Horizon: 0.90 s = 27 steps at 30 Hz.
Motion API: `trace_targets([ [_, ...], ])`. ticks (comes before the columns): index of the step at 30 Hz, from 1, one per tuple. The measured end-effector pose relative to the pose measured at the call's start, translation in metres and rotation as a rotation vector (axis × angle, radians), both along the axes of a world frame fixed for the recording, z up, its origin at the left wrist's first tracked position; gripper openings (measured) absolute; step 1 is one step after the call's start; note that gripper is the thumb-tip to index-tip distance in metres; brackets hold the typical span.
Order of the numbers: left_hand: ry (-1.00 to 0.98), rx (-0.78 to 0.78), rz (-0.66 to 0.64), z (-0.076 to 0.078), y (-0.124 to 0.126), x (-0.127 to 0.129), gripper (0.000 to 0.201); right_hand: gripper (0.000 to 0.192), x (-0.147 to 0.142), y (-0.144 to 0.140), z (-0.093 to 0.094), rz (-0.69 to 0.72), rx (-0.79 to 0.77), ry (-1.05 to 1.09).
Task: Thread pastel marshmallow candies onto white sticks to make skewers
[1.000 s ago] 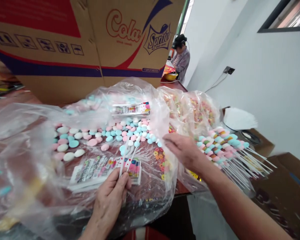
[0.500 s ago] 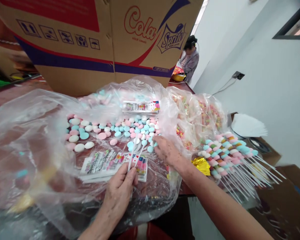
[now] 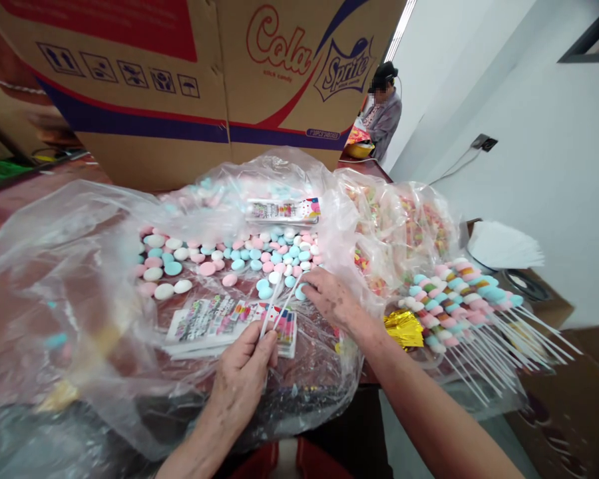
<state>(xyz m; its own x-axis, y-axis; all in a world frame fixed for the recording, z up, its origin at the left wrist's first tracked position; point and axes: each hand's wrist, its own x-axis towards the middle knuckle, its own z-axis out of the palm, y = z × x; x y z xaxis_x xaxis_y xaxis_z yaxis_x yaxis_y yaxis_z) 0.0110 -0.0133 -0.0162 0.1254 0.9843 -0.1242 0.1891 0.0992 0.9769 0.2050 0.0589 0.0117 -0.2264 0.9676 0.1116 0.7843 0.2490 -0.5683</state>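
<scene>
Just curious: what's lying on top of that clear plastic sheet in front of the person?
On the plastic sheet lie loose pink, blue and white candies and printed label cards. What lies beneath its crumpled folds at the left cannot be made out.

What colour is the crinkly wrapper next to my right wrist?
Shiny gold wrapper, clearest in the head view.

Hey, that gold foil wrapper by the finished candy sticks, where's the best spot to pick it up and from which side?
Pinch the gold foil wrapper at its crumpled top, coming from above and its left. The finished candy sticks crowd its right side, and the plastic bag edge stands just left, so a small two-finger grip on a raised crease likely suits best.
</scene>
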Motion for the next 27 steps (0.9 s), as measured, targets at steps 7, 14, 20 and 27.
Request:
trace_targets([
  [7,-0.007,-0.007,0.024,0.005,-0.001,0.003,0.037,0.010,-0.003,-0.002,0.005,-0.144,-0.025,0.016],
  [14,0.005,-0.010,0.021,0.006,0.000,0.003,0.037,0.015,-0.009,-0.006,-0.004,0.081,0.089,-0.348],
  [20,0.007,0.003,0.011,0.003,0.000,0.004,0.036,0.027,-0.016,-0.021,-0.007,0.103,0.185,-0.563],
  [27,0.052,0.058,-0.007,0.011,0.001,0.005,0.035,0.026,-0.016,-0.008,-0.014,-0.010,0.162,-0.388],
])
